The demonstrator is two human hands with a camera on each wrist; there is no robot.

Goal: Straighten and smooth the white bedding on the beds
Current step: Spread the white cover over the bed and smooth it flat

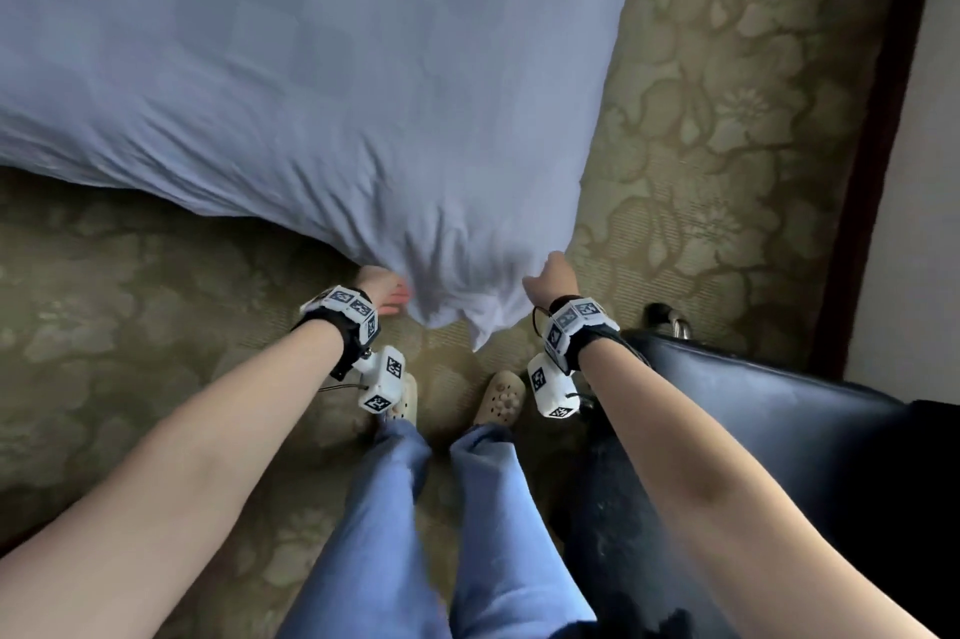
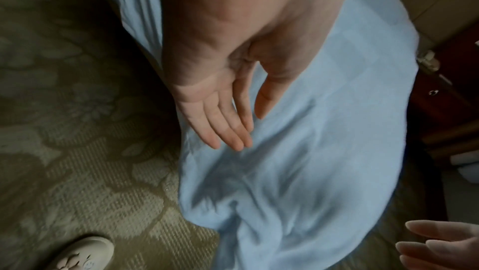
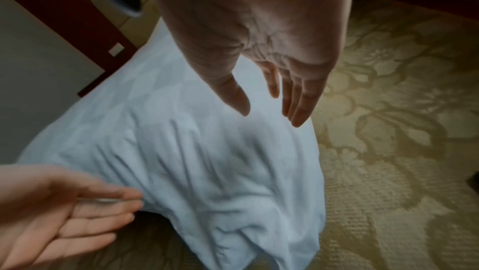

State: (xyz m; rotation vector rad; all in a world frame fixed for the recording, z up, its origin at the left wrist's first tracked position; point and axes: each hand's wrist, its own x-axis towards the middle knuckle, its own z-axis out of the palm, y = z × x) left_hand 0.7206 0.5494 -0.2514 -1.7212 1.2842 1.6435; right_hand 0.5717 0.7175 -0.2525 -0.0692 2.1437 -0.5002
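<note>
The white checked bedding [image 1: 311,66] covers the bed, and its crumpled corner [image 1: 467,295] hangs down toward the carpet in front of me. My left hand [image 1: 387,292] is at the left side of that corner. Its fingers [image 2: 228,131] are straight and lie along the fabric [image 2: 311,151] without gripping it. My right hand [image 1: 550,274] is at the corner's right edge. In the right wrist view the right hand [image 3: 272,100] is spread over the wrinkled cloth [image 3: 194,151] and holds nothing. I cannot tell whether it touches.
A black leather chair [image 1: 753,404] stands close at my right. Olive floral carpet [image 1: 701,92] runs around the bed, up to a dark wood skirting [image 1: 883,118]. My feet in beige clogs [image 1: 501,399] stand just under the hanging corner. Dark wood furniture [image 2: 445,110] lies beyond the bed.
</note>
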